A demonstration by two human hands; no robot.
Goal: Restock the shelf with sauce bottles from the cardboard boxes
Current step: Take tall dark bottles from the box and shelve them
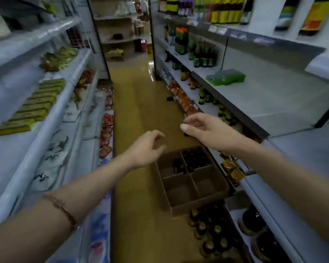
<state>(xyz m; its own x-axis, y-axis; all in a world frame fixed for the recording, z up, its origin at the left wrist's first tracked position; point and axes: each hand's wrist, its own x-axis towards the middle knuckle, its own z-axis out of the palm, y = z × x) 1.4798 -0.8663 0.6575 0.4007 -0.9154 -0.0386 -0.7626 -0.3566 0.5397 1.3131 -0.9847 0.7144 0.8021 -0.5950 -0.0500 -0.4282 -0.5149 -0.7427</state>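
Sauce bottles [195,158] sit in one cardboard box [193,179] on the floor [141,103], just below and between the two hands. One box shows, split by dividers into four compartments: the far right one is packed with dark bottles, the far left one holds what looks like one or two, though blur makes the count unsure, and the two near compartments are bare cardboard.

Both arms reach forward over the aisle. The left hand [146,149] hangs above the box's far left corner, its grip holding nothing, fingers loosely curled with thumb and fingertips apart. The right hand [203,128] is higher and beyond the box, its grip also holding nothing, fingers relaxed and slightly bent. One thin bracelet [63,207] circles the left forearm.

Nearer than the box, below the right arm, a cluster of gold-capped bottles [211,230] stands on the floor beside the lowest shelf. To the right of the right hand, one shelf [273,99] lies mostly bare, carrying a single green pack [226,77] farther along.
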